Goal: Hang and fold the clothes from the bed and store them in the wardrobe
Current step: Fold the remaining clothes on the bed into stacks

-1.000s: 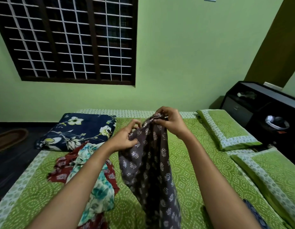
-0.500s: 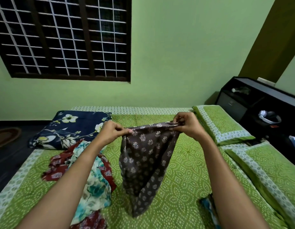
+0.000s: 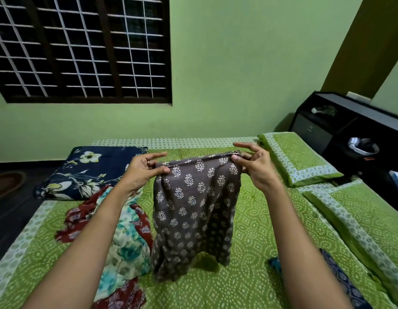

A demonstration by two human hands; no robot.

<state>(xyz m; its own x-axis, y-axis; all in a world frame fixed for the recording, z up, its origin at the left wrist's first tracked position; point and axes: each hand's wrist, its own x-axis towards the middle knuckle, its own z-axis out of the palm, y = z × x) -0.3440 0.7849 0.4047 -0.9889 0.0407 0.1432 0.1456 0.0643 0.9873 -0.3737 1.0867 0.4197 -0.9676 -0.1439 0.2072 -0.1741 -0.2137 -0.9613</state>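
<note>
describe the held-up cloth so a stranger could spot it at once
Start at the green bed below the barred window. Over its middle, the left hand and right hand pinch the top edge of a hanging cloth. It is grey-brown with white sprigs, unlike the red and teal clothes lying beside it.

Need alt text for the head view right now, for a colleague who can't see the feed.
The left hand and right hand pinch the top edge of a grey-brown printed garment, holding it spread over the green bed. A heap of floral clothes lies to its left, before a navy floral pillow.
</note>
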